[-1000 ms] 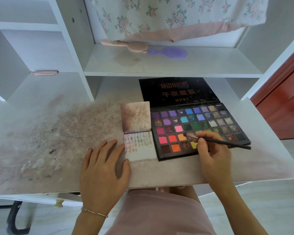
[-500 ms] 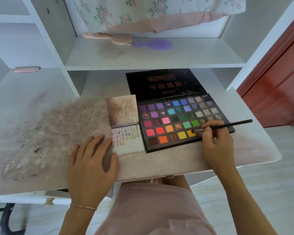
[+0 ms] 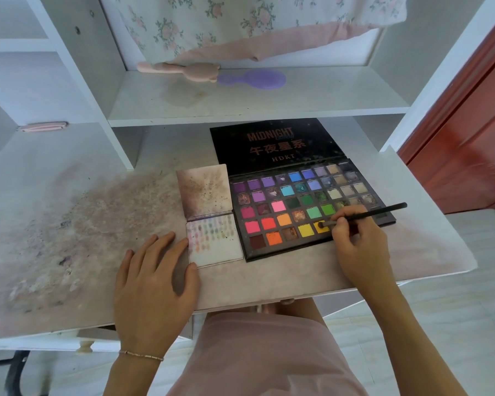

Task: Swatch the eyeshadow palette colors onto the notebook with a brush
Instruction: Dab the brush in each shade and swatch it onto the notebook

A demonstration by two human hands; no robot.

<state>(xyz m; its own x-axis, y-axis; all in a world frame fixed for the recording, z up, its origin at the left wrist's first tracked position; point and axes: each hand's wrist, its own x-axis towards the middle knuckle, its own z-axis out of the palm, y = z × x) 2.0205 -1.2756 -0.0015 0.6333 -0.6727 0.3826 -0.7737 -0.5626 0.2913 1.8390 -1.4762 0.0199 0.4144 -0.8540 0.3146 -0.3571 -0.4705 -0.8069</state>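
Desk (image 3: 69, 224) bears palette (image 3: 306, 207), brush (image 3: 363, 215) in yellow pan (image 3: 322, 227).

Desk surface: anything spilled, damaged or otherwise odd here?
Yes. The desk left of the notebook carries a wide brownish-pink powder smear with dark specks. The notebook's upper page is stained the same way. Several palette pans look broken up and crumbled.

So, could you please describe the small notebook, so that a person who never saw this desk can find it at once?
On the stained white desk lies an open black eyeshadow palette. The notebook lies against the palette's left edge, opened flat, with the left hand touching its lower left corner. Only it has a brownish smudged upper page and a white lower page carrying rows of pale colour dabs.
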